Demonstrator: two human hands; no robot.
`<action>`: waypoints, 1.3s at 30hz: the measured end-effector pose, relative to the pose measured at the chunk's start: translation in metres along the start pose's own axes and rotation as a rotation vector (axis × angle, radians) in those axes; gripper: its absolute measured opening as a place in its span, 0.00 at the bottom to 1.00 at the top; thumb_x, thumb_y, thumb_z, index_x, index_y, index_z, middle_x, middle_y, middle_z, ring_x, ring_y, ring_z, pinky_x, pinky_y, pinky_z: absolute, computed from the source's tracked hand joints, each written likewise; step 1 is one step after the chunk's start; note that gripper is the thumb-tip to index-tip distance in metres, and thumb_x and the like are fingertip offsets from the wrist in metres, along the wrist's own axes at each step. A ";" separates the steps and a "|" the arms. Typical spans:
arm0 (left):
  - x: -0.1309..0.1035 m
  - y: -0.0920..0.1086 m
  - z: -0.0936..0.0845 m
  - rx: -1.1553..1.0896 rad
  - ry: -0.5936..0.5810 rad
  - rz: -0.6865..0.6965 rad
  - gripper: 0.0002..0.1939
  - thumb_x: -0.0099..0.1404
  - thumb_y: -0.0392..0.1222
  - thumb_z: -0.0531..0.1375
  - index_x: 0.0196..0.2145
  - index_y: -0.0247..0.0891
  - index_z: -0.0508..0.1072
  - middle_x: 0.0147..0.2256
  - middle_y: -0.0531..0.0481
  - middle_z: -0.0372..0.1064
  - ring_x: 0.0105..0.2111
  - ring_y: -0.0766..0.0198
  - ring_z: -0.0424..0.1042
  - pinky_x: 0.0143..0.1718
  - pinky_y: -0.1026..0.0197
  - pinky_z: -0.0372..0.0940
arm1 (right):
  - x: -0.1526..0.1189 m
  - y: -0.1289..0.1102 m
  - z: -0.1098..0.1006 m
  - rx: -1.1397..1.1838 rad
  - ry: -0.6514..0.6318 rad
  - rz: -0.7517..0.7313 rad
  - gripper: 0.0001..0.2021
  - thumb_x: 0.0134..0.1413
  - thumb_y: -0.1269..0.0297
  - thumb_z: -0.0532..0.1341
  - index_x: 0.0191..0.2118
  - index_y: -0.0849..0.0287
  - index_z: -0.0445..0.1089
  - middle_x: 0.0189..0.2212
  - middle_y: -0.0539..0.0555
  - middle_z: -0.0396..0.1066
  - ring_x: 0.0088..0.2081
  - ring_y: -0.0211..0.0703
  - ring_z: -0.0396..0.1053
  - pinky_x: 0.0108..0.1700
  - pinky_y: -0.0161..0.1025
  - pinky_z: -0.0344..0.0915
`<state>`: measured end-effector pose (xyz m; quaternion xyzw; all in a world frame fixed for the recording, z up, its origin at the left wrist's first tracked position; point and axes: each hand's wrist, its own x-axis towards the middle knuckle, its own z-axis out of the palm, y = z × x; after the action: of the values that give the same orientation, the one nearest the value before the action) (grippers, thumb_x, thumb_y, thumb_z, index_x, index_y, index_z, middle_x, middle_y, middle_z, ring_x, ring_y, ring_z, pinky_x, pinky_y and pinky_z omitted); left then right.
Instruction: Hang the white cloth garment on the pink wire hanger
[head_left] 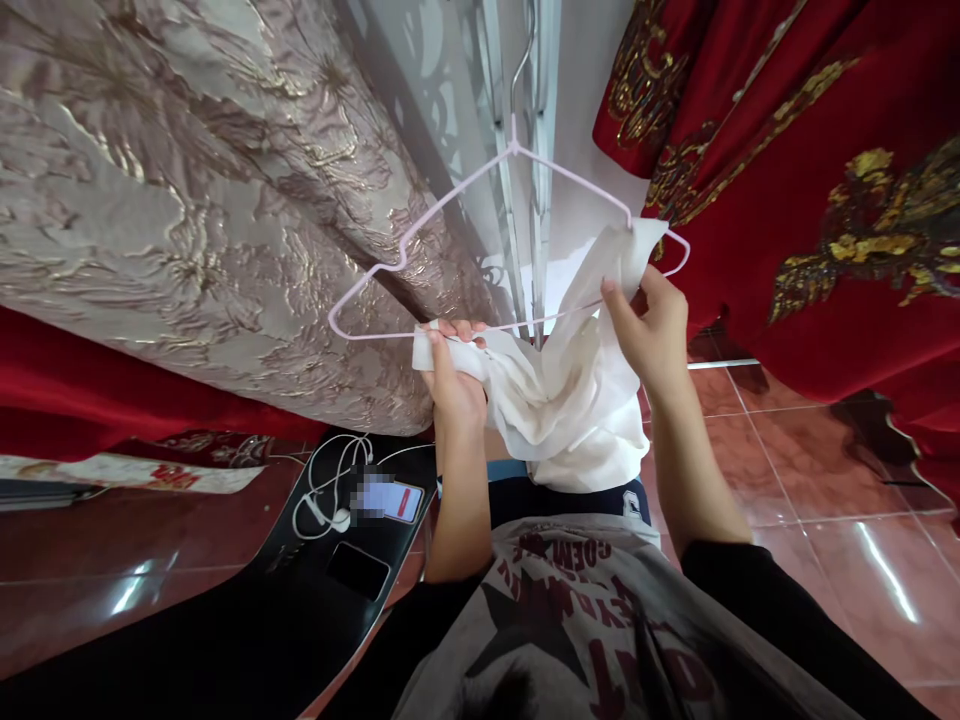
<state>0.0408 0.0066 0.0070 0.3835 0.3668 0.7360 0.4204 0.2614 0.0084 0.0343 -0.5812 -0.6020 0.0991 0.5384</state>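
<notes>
A pale pink clothes hanger (pixel 459 188) hangs in front of me by its metal hook, whose top runs out of view. White cloth (pixel 592 390), probably a garment, sags between my hands and down over my lap. One end of it lies over the hanger's right shoulder, where my right hand (pixel 651 325) pinches it between thumb and fingers. Lower and to the left, my left hand (pixel 456 370) grips another end of the cloth close against the hanger's bottom bar. The hanger's left shoulder is bare.
Embossed beige-pink fabric (pixel 225 200) hangs at left, and red garments with gold embroidery (pixel 847 230) at right. White metal posts (pixel 536 200) stand behind the hanger. On a black bench (pixel 225 620) lie a lit phone (pixel 405 500), a dark phone (pixel 358 570) and white cables (pixel 315 500).
</notes>
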 end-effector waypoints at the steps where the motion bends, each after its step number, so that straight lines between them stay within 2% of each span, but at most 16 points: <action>1: -0.001 0.002 -0.001 -0.018 -0.001 0.004 0.21 0.70 0.63 0.57 0.34 0.43 0.59 0.31 0.50 0.57 0.38 0.58 0.70 0.38 0.59 0.66 | 0.001 -0.006 -0.003 0.046 -0.035 0.042 0.14 0.63 0.53 0.61 0.34 0.60 0.71 0.24 0.49 0.63 0.26 0.33 0.57 0.30 0.35 0.57; 4: -0.004 0.005 -0.002 -0.131 -0.037 0.008 0.19 0.71 0.58 0.60 0.34 0.42 0.62 0.31 0.51 0.58 0.38 0.60 0.71 0.37 0.62 0.66 | 0.008 -0.022 -0.013 0.252 -0.096 0.189 0.12 0.61 0.58 0.61 0.31 0.61 0.72 0.25 0.51 0.67 0.26 0.32 0.60 0.29 0.34 0.56; 6: -0.006 0.007 -0.003 -0.201 -0.062 -0.002 0.18 0.71 0.56 0.62 0.33 0.41 0.64 0.30 0.51 0.60 0.37 0.61 0.71 0.37 0.63 0.66 | 0.020 -0.030 -0.021 0.377 -0.061 0.240 0.11 0.60 0.60 0.61 0.30 0.62 0.71 0.25 0.51 0.67 0.25 0.32 0.58 0.29 0.34 0.55; 8: -0.007 0.009 -0.003 -0.234 -0.069 -0.016 0.18 0.70 0.56 0.63 0.33 0.40 0.65 0.30 0.51 0.61 0.37 0.61 0.72 0.37 0.63 0.66 | 0.040 -0.033 -0.031 0.502 0.058 0.219 0.09 0.59 0.65 0.59 0.28 0.61 0.69 0.25 0.50 0.65 0.26 0.32 0.57 0.31 0.34 0.55; 10: -0.007 0.011 -0.004 -0.244 -0.067 -0.021 0.19 0.69 0.56 0.65 0.33 0.40 0.66 0.30 0.51 0.62 0.37 0.61 0.73 0.37 0.63 0.67 | 0.062 -0.028 -0.042 0.646 0.268 0.206 0.09 0.58 0.69 0.56 0.26 0.59 0.64 0.25 0.50 0.62 0.26 0.32 0.55 0.31 0.34 0.54; 12: -0.006 0.012 -0.005 -0.249 -0.065 -0.020 0.20 0.67 0.57 0.66 0.33 0.40 0.66 0.29 0.52 0.62 0.37 0.61 0.73 0.36 0.63 0.67 | 0.077 -0.015 -0.054 0.749 0.468 0.288 0.12 0.59 0.71 0.51 0.24 0.57 0.60 0.22 0.49 0.55 0.24 0.33 0.52 0.29 0.34 0.54; 14: -0.005 0.012 -0.006 -0.257 -0.069 -0.025 0.20 0.66 0.57 0.67 0.33 0.40 0.67 0.29 0.52 0.63 0.36 0.61 0.73 0.35 0.63 0.68 | 0.077 0.000 -0.062 0.780 0.575 0.409 0.13 0.60 0.70 0.47 0.25 0.55 0.57 0.20 0.47 0.47 0.22 0.34 0.50 0.27 0.33 0.53; 17: -0.005 0.008 -0.006 -0.280 -0.074 -0.064 0.20 0.65 0.57 0.69 0.34 0.40 0.68 0.30 0.51 0.64 0.37 0.60 0.74 0.35 0.63 0.69 | 0.049 0.014 -0.061 0.761 0.623 0.463 0.10 0.60 0.65 0.48 0.27 0.54 0.57 0.19 0.44 0.41 0.20 0.33 0.44 0.23 0.34 0.45; 20: -0.006 0.002 -0.002 -0.307 -0.068 -0.133 0.21 0.62 0.57 0.71 0.33 0.40 0.68 0.31 0.51 0.63 0.39 0.59 0.75 0.31 0.65 0.68 | 0.009 0.006 -0.040 0.645 0.578 0.353 0.09 0.59 0.59 0.57 0.33 0.59 0.66 0.20 0.44 0.50 0.19 0.30 0.43 0.23 0.34 0.39; 24: -0.007 -0.002 0.006 -0.372 -0.075 -0.174 0.20 0.62 0.55 0.71 0.33 0.40 0.68 0.31 0.50 0.63 0.41 0.59 0.75 0.27 0.68 0.64 | -0.016 -0.017 -0.001 0.395 0.335 0.090 0.18 0.63 0.47 0.59 0.40 0.59 0.70 0.27 0.49 0.64 0.23 0.28 0.52 0.26 0.33 0.47; 27: -0.010 -0.004 0.007 -0.357 -0.075 -0.174 0.17 0.64 0.55 0.69 0.34 0.41 0.69 0.32 0.49 0.65 0.44 0.58 0.76 0.25 0.68 0.62 | -0.013 -0.017 0.026 0.176 0.060 -0.045 0.20 0.66 0.47 0.56 0.33 0.59 0.67 0.26 0.49 0.63 0.27 0.30 0.56 0.32 0.33 0.54; 29: -0.012 -0.005 0.004 -0.317 -0.067 -0.184 0.16 0.64 0.55 0.69 0.34 0.41 0.71 0.33 0.48 0.68 0.46 0.56 0.76 0.23 0.68 0.59 | -0.012 -0.008 0.042 0.102 -0.075 -0.055 0.23 0.67 0.46 0.55 0.27 0.59 0.58 0.23 0.47 0.55 0.27 0.29 0.53 0.31 0.33 0.52; 31: -0.010 -0.005 -0.005 -0.268 -0.068 -0.231 0.15 0.64 0.53 0.69 0.36 0.40 0.74 0.37 0.45 0.74 0.48 0.54 0.77 0.21 0.68 0.57 | -0.013 0.002 0.054 0.064 -0.073 -0.061 0.25 0.68 0.46 0.54 0.26 0.59 0.51 0.22 0.45 0.50 0.26 0.29 0.48 0.30 0.33 0.48; 34: 0.002 0.001 -0.028 -0.166 -0.060 -0.339 0.14 0.62 0.47 0.69 0.42 0.38 0.77 0.45 0.40 0.78 0.43 0.55 0.79 0.21 0.67 0.57 | -0.015 0.010 0.064 0.029 0.002 -0.109 0.24 0.68 0.48 0.53 0.27 0.58 0.49 0.23 0.45 0.49 0.26 0.29 0.47 0.31 0.33 0.47; 37: 0.026 0.022 -0.057 -0.074 0.011 -0.403 0.11 0.58 0.41 0.68 0.39 0.36 0.79 0.45 0.40 0.79 0.33 0.63 0.77 0.22 0.68 0.61 | -0.014 0.012 0.064 0.028 0.017 -0.136 0.23 0.68 0.50 0.55 0.27 0.57 0.47 0.23 0.45 0.47 0.26 0.29 0.45 0.31 0.34 0.45; 39: 0.044 0.043 -0.071 -0.029 0.014 -0.404 0.09 0.58 0.41 0.68 0.37 0.36 0.79 0.45 0.42 0.79 0.28 0.67 0.73 0.23 0.67 0.63 | -0.012 0.013 0.062 0.024 0.016 -0.151 0.24 0.68 0.50 0.55 0.27 0.57 0.45 0.23 0.45 0.45 0.27 0.29 0.44 0.31 0.34 0.45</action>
<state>-0.0515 0.0144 0.0243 0.2910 0.4285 0.6445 0.5624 0.2184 0.0341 -0.0063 -0.5287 -0.6385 0.0608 0.5559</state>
